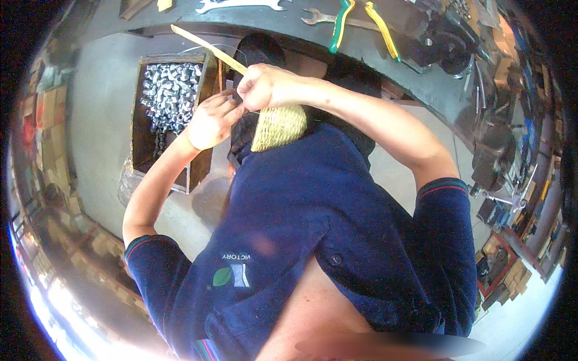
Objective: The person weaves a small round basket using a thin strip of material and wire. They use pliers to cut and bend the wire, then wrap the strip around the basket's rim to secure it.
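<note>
My right hand (265, 87) is closed in a fist round a flat pale-yellow stick (208, 45), which slants up and away to the left. Just below that hand, at my lap, rests a rounded piece of yellow-green wickerwork (280, 127); whether the stick is joined to it is hidden. My left hand (214, 120) is closed beside the right one, fingertips meeting it. What those left fingers pinch is too small to make out. A thin pale strand loops near the stick and shows again beneath my right hand.
On my left stands a dark open box (137, 114) filled with shiny metal fittings (171, 90). Across the far side runs a grey workbench (415, 75) with a double-ended wrench (241, 6), another wrench (328, 19) and green-and-yellow-handled pliers (340, 27). Dark machine parts (445, 48) sit far right.
</note>
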{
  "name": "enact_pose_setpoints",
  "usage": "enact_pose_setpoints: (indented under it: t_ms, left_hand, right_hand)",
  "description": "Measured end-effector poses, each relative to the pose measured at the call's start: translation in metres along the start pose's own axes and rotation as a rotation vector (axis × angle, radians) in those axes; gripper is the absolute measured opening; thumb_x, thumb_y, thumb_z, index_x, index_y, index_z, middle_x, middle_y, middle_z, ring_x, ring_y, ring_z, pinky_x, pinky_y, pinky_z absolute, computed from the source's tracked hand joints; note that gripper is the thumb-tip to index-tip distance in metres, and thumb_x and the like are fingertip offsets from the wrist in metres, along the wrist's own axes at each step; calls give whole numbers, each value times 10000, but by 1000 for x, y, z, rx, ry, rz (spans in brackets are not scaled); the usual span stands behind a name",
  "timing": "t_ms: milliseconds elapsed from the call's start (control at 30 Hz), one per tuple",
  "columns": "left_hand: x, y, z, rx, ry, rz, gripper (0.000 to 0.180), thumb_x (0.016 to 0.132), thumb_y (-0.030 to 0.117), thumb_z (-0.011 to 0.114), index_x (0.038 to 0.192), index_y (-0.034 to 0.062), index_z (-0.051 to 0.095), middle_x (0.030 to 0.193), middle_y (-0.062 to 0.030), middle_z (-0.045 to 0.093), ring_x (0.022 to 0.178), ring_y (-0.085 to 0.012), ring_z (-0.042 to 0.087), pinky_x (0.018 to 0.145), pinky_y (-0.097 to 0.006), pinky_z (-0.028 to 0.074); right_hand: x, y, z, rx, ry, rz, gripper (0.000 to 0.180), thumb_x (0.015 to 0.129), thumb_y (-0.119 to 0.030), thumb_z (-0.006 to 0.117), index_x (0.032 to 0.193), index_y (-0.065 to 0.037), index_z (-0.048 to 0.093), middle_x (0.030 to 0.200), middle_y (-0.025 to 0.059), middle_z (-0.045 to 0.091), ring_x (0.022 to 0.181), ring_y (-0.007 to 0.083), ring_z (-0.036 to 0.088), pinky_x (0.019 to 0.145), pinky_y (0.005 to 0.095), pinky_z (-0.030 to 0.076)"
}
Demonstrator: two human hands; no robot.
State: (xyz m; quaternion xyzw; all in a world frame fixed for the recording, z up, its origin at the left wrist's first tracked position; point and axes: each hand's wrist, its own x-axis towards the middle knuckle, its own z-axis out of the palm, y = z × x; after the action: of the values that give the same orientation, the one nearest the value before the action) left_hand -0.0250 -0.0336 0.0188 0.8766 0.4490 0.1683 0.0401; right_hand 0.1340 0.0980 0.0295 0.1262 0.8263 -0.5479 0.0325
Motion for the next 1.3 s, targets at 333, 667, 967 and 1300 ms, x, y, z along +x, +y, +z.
enact_pose_setpoints:
  t_ms: [333, 667, 967, 1300]
  left_hand:
    - [-2, 17, -25, -1182, -88, -916, 256, 864, 74, 588, 1085, -55, 587, 882, -110, 670, 814, -146, 635, 720, -276, 502]
    - [14, 24, -9, -1359, 224, -910, 224, 869, 61, 570, 1048, -73, 580, 840, -111, 655, 776, -160, 643, 740, -275, 522]
    - [21, 57, 10, -1440, 289, -1009, 241, 899, 98, 549, 1072, -65, 582, 907, -130, 664, 787, -174, 651, 726, -281, 526]
    - [43, 54, 25, -2117, 796, -744, 245, 923, 119, 511, 1094, -47, 567, 969, -155, 650, 910, -228, 647, 828, -348, 531]
  right_hand:
    - [-10, 27, -11, 354, 140, -10, 111, 642, -91, 533, 565, -15, 515, 495, -6, 397, 497, 77, 375, 475, 277, 302]
    - [-9, 12, -36, 472, 92, -54, 131, 680, -62, 517, 556, -40, 485, 526, -56, 428, 497, 28, 368, 457, 227, 273]
    - [-10, 6, -40, 457, 121, -64, 169, 702, -78, 536, 550, -49, 469, 522, -58, 428, 489, 24, 366, 449, 215, 256]
    - [-10, -1, -31, 518, 135, -22, 111, 650, -58, 503, 545, -42, 471, 527, -58, 395, 520, 34, 346, 487, 224, 278]
